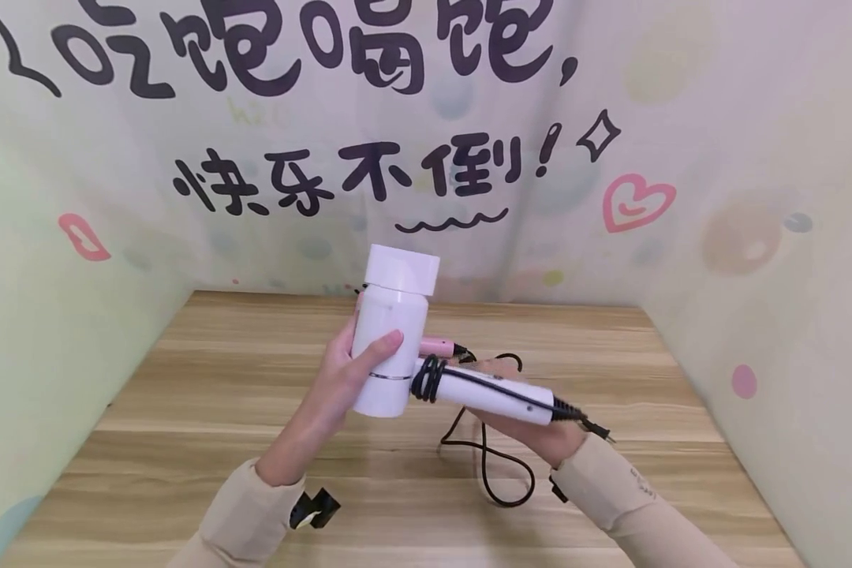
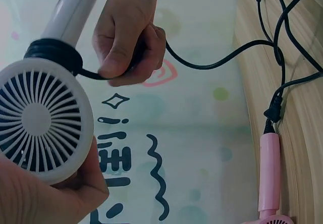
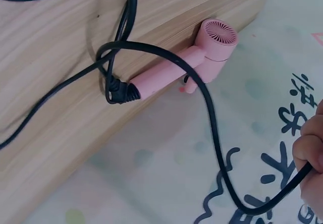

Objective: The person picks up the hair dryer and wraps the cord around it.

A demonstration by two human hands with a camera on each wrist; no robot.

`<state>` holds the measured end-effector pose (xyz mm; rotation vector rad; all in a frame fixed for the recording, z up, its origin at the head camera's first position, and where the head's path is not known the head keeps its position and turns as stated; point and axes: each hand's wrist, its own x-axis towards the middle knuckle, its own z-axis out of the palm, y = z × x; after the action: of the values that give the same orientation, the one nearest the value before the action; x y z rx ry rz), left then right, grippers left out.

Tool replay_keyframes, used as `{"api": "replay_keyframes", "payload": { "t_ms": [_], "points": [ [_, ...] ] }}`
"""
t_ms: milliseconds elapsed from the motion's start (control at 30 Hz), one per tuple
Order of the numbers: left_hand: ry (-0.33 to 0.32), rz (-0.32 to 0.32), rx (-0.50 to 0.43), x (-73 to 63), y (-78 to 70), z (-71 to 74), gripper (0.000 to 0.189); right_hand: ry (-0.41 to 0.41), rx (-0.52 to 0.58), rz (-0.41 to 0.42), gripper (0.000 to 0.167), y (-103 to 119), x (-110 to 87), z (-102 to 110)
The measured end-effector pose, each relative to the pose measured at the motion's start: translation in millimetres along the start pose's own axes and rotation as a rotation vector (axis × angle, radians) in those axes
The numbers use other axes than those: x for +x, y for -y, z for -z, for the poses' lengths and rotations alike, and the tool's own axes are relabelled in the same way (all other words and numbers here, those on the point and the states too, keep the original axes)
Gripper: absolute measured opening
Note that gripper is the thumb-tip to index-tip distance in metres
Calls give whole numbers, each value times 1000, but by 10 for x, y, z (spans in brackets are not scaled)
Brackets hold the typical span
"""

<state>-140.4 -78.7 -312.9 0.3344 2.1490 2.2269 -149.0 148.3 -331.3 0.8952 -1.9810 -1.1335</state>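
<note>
My left hand [image 1: 344,371] grips the body of a white hair dryer [image 1: 390,327], thumb across its front, holding it up above the table. Its handle [image 1: 497,392] points right and slightly down. Several turns of black cord [image 1: 429,379] circle the handle close to the body. My right hand [image 1: 532,434] is behind the handle, largely hidden in the head view. In the left wrist view, the right hand [image 2: 128,42] pinches the black cord [image 2: 91,74] a short way from the coil, and more cord trails from its other side. The dryer's round grille [image 2: 36,118] shows there too.
A pink hair dryer [image 3: 164,77] lies at the back of the wooden table [image 1: 220,410], partly hidden in the head view. Loose black cord [image 1: 528,481] loops over the tabletop. A lettered fabric wall [image 1: 312,244] stands behind, with side walls left and right.
</note>
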Motion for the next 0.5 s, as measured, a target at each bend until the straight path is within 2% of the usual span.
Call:
{"api": "replay_keyframes", "payload": {
  "t_ms": [33,67,100,133,167,300,500],
  "points": [
    [31,2,0,-1,1,8,52,21,636,-42,19,27,17,-54],
    [60,-4,5,-2,1,15,53,2,1028,-91,15,54,46,-103],
    [89,-12,9,-1,3,21,54,0,1248,-149,10,73,84,-130],
    [120,-17,9,1,6,27,54,3,1375,-218,4,88,119,-148],
    [150,-27,11,3,7,31,54,-28,1277,-190,5,111,129,-193],
    [263,-75,17,39,22,55,48,-94,1206,-173,16,126,129,-217],
    [380,-13,73,37,26,86,52,-192,1107,-191,30,124,122,-253]
  ]
}}
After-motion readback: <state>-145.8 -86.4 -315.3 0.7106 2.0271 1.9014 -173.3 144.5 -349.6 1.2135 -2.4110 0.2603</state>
